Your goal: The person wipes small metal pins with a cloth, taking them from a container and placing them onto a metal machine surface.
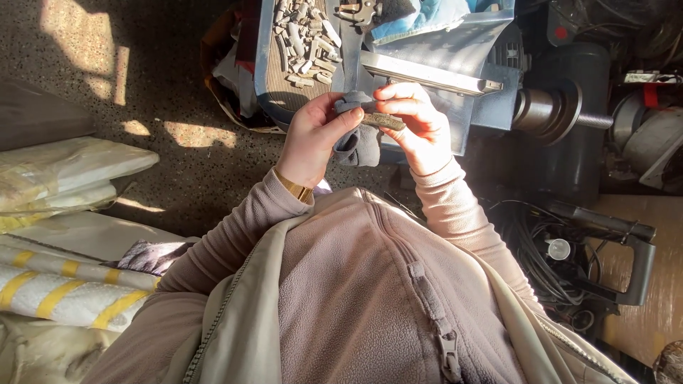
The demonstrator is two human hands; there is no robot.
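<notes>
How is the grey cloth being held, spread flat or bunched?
Bunched: the grey cloth is crumpled between the left hand and right hand, wrapped against the small metal piece.

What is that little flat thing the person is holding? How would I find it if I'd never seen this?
Start at the big grey-blue machine at the top, with its tray of small metal pieces. Just below it the two hands meet; the right hand pinches a small flat metal piece while the left hand presses a grey cloth against it. Unlike the pieces piled in the tray, it is alone, held.

Left hand (313, 139) and right hand (420, 128) raised together, fingers curled.
</notes>
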